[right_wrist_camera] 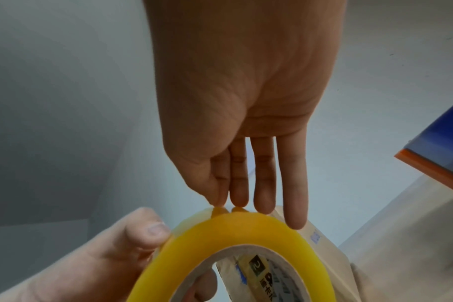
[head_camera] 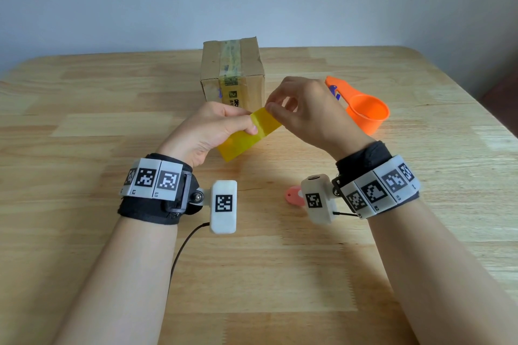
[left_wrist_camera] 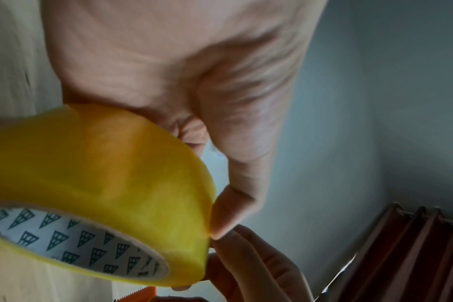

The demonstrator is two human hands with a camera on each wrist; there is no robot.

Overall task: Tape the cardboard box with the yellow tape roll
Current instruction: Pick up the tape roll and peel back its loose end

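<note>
The cardboard box (head_camera: 232, 73) stands at the back middle of the table, old clear tape along its top seam. In front of it my left hand (head_camera: 224, 126) grips the yellow tape roll (head_camera: 244, 137) above the table, thumb (left_wrist_camera: 228, 214) pressed on its outer face. My right hand (head_camera: 280, 112) comes from the right with fairly straight fingers. Its fingertips (right_wrist_camera: 233, 201) touch the roll's outer rim (right_wrist_camera: 246, 226) beside the left thumb (right_wrist_camera: 148, 230). No loose end of tape shows. Through the roll's core I see the box's printed side (right_wrist_camera: 266, 269).
An orange plastic scoop (head_camera: 367, 112) lies right of the box, just behind my right hand. A small pink disc (head_camera: 293, 195) lies on the wooden table (head_camera: 84, 120) near my right wrist. A pale wall stands behind the table.
</note>
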